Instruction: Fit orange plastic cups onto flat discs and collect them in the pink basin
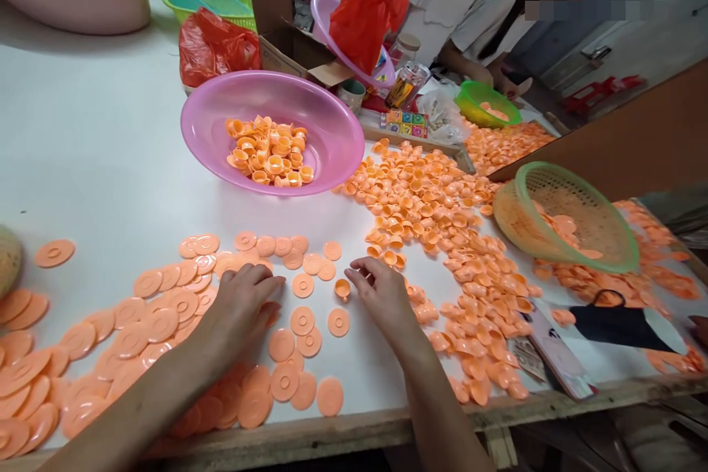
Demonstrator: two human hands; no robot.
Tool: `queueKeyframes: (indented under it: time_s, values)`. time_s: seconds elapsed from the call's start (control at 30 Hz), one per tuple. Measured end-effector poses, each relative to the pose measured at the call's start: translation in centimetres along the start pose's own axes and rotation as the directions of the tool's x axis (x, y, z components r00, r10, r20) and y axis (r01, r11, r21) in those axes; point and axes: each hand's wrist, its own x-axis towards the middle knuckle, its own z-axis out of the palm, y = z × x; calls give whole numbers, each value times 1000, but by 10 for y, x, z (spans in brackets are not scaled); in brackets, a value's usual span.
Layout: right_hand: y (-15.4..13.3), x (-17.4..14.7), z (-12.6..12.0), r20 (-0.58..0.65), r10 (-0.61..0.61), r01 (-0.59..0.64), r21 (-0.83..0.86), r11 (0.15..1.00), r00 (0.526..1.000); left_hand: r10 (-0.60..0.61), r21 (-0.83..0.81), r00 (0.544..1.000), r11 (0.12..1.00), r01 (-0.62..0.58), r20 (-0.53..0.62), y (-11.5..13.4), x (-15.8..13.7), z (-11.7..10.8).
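Small orange toy saucers (162,324) lie spread in an overlapping layer across the table's left and front. My left hand (243,302) rests low over this layer, its fingers loosely bent and apart. Whether its fingertips touch a saucer is hard to make out. A single orange toy cup (342,289) stands on the white tabletop between my hands, among a few loose saucers (302,285). Just right of that cup is my right hand (381,293), thumb and fingers apart, with nothing seen in its grasp. A big heap of orange toy cups (414,195) lies beyond it.
Behind my hands, a pink basin (332,136) contains a pile of cups. A green-rimmed basket (575,214), a phone (558,354) and a black cloth item (619,326) are at right. A co-worker's hand (506,85) is near a green bowl (487,105).
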Motion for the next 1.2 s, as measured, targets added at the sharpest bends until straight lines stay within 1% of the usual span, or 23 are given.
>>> queueKeyframes:
  time_s: [0.1, 0.2, 0.27, 0.37, 0.43, 0.5, 0.6, 0.7, 0.77, 0.83, 0.9, 0.97, 1.07, 1.13, 1.2]
  values:
    - [2, -10, 0, 9, -40, 40, 48, 998, 999, 23, -42, 1000, 999, -22, 15, 5, 13, 6]
    - [2, -16, 7, 43, -14, 13, 42, 999, 999, 7, -54, 1000, 999, -6, 28, 12, 28, 13]
    - [-1, -16, 14, 51, 22, -24, 46, 999, 998, -6, -68, 999, 998, 9, 36, 16, 32, 15]
    - [-8, -12, 25, 67, 82, -92, 166, 982, 994, -12, -101, 999, 995, 15, 33, 16, 31, 17]
    - [-13, -10, 32, 93, 114, -134, 253, 958, 989, -13, -111, 1000, 994, 13, 5, 15, 29, 19]
    - [-18, -8, 41, 134, 130, -165, 297, 941, 982, -13, -114, 999, 993, 10, -31, 14, 28, 24]
    - [-24, -6, 51, 170, 119, -167, 300, 939, 978, -2, -137, 997, 991, -8, -74, 12, 28, 30]
    - [-27, -7, 56, 147, 95, -130, 249, 960, 985, 4, -183, 998, 983, -15, -63, 12, 29, 27]
    - [-28, -7, 55, 138, 77, -106, 220, 970, 987, -37, -293, 999, 956, 34, -6, 13, 31, 20]
    - [-29, -8, 53, 144, 63, -92, 207, 974, 988, -129, -437, 989, 887, 147, 72, 17, 36, 14]
    - [-29, -8, 52, 158, 60, -92, 205, 974, 986, -238, -522, 961, 806, 278, 144, 23, 41, 11]
    - [-29, -7, 51, 166, 57, -91, 201, 975, 984, -321, -542, 928, 755, 370, 188, 28, 45, 14]
    - [-28, -8, 55, 150, 33, -59, 175, 983, 988, -362, -588, 909, 696, 412, 208, 29, 48, 20]
    - [-27, -10, 60, 129, 19, -43, 181, 983, 991, -359, -622, 913, 674, 399, 196, 27, 46, 24]
    - [-28, -14, 66, 86, 19, -36, 206, 978, 996, -345, -635, 921, 675, 376, 179, 24, 43, 27]
